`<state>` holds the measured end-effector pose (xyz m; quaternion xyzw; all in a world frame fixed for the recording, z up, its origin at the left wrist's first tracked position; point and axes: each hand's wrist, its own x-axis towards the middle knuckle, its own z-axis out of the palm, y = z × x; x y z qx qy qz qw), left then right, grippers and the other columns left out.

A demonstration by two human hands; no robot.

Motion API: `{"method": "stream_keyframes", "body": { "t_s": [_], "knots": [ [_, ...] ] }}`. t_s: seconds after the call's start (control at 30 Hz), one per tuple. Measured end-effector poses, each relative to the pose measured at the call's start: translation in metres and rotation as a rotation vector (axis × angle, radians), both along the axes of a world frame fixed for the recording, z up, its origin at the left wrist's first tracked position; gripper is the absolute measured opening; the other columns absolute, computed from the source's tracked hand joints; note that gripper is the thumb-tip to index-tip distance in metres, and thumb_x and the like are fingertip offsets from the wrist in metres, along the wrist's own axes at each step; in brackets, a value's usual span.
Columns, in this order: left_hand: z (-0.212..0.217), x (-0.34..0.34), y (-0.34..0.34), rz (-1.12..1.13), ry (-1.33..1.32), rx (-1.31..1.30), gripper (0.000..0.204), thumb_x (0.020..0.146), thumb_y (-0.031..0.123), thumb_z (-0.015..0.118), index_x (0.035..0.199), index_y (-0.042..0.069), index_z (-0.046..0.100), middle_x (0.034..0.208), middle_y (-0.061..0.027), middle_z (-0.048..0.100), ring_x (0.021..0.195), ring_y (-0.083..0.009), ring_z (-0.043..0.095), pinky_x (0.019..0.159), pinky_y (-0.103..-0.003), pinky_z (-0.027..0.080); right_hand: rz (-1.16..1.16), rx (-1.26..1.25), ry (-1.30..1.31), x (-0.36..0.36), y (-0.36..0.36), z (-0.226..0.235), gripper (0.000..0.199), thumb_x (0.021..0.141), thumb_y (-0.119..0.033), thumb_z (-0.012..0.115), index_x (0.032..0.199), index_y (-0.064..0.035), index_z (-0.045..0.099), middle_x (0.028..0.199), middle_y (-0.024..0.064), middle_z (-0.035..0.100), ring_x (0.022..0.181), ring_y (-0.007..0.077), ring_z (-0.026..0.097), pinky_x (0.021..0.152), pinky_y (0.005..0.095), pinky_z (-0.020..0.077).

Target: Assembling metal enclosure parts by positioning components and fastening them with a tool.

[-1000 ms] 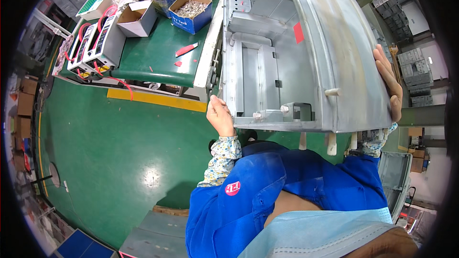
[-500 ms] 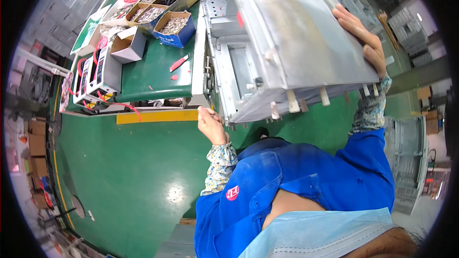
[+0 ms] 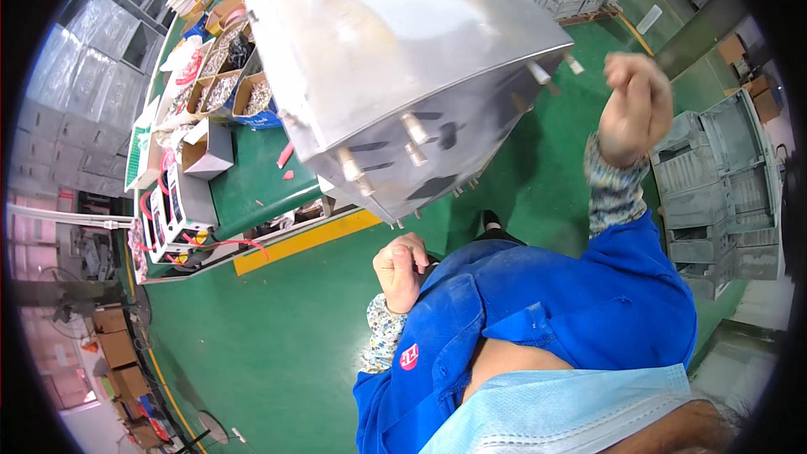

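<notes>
A large grey metal housing (image 3: 395, 42) stands in front of me, its smooth outer panel turned up and toward me. Several pale pegs (image 3: 349, 164) stick out of its near end face. Low beside its near corner is my left hand (image 3: 399, 271), apart from the metal, with fingers curled in. Whether a small piece is inside those fingers is hidden. To the right of the housing my right hand (image 3: 636, 109) hangs in the air, slightly blurred, its fingers folded and nothing visible in them. It touches nothing.
Left of the housing, a green-topped workbench (image 3: 252, 168) carries cardboard boxes of small parts (image 3: 220, 94), a red-handled tool (image 3: 286, 155) and white power units (image 3: 187, 206) with red cables. Grey metal housings (image 3: 714, 193) are stacked at the right. A fan (image 3: 67, 294) stands far left.
The housing has turned and shifted left, hiding its open side and more of the bench. My right hand has come off its panel and curled. My left hand has drawn lower, nearer my body.
</notes>
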<state>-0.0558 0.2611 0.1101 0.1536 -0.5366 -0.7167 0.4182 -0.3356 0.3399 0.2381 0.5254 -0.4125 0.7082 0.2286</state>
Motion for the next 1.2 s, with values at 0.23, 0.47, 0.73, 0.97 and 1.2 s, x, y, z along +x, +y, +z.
{"method": "stream_keyframes", "body": {
  "t_s": [0.23,0.47,0.73,0.97,1.2],
  "knots": [
    [0.027,-0.064,0.029,-0.226,-0.056,-0.222,0.043,0.089,0.028,0.039,0.058,0.001,0.049,0.051,-0.0034,0.046,0.047,-0.01,0.04,0.044,-0.022,0.031,0.325,0.713,0.461,0.051,0.015,-0.047,0.028,0.064,-0.021,0.068,0.086,-0.0066,0.06,0.068,0.0048,0.052,0.061,0.0239,0.05,0.056,0.033,0.0398],
    [0.027,-0.159,0.058,-0.301,-0.28,-0.114,0.047,0.088,0.036,0.038,0.058,0.002,0.049,0.05,-0.0003,0.045,0.045,-0.0057,0.04,0.043,-0.02,0.03,0.446,0.766,0.014,-0.02,0.065,-0.074,0.018,0.067,-0.01,0.065,0.081,-0.0034,0.058,0.067,0.008,0.054,0.057,0.0217,0.052,0.052,0.0305,0.0417],
    [0.005,-0.262,0.083,-0.632,-0.381,0.419,0.051,0.088,0.045,0.028,0.06,0.006,0.044,0.043,-0.0005,0.036,0.034,-0.0087,0.029,0.035,-0.022,0.024,0.357,0.822,-0.258,-0.101,0.102,-0.103,0.007,0.07,-0.007,0.062,0.074,-0.0013,0.058,0.066,0.0069,0.056,0.06,0.0182,0.054,0.052,0.0268,0.042],
    [-0.026,-0.299,0.055,-0.623,-0.08,1.229,0.023,0.086,0.024,0.036,0.081,0.005,0.047,0.064,-0.0044,0.049,0.05,-0.0126,0.043,0.037,-0.021,0.028,0.415,0.85,-0.377,-0.145,0.074,-0.123,0.006,0.075,-0.007,0.057,0.075,-0.0016,0.057,0.069,0.0074,0.057,0.063,0.0186,0.055,0.058,0.0276,0.0433],
    [-0.04,-0.348,0.008,-0.396,0.14,1.154,0.016,0.088,0.021,0.038,0.089,0.008,0.048,0.066,-0.0009,0.044,0.053,-0.0096,0.039,0.037,-0.018,0.027,0.475,0.865,-0.355,-0.199,0.025,-0.123,0.006,0.074,-0.006,0.057,0.079,-0.0028,0.058,0.073,0.0061,0.056,0.063,0.0149,0.053,0.056,0.0253,0.0424]
  ]
}}
